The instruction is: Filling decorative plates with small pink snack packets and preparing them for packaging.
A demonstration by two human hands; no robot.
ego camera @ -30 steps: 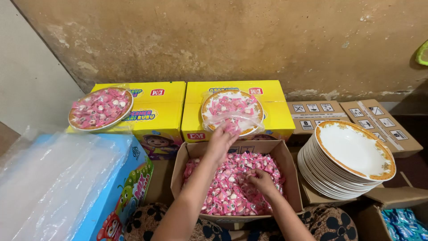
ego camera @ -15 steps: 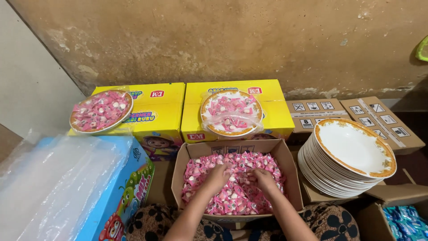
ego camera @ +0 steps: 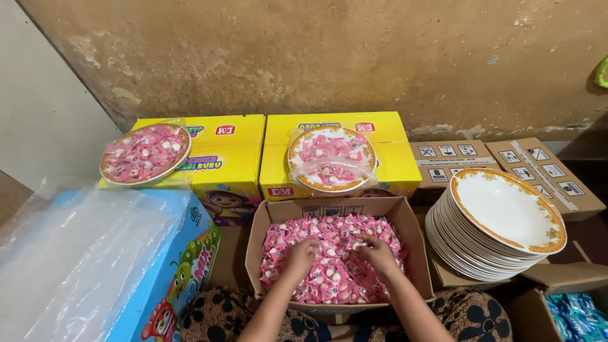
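Two hands work in one open cardboard box (ego camera: 272, 218) heaped with pink wrapped candies (ego camera: 329, 278). The left hand (ego camera: 300, 256) and right hand (ego camera: 376, 251) both rest on the heap, fingers curled down into the wrappers; whether either has closed on any candy I cannot tell.

Two yellow cartons (ego camera: 392, 168) stand behind the box, each carrying one filled plate (ego camera: 330, 158) of candies under clear film. One stack of empty white plates (ego camera: 500, 221) with orange rims sits to the right; its count is too fine to make out. One blue carton (ego camera: 183, 266) lies at left under clear plastic sheeting (ego camera: 76, 253).

A second ago the left hand reached up toward the nearer filled plate; it has since dropped into the box beside the right.

Forearms run off the bottom edge.
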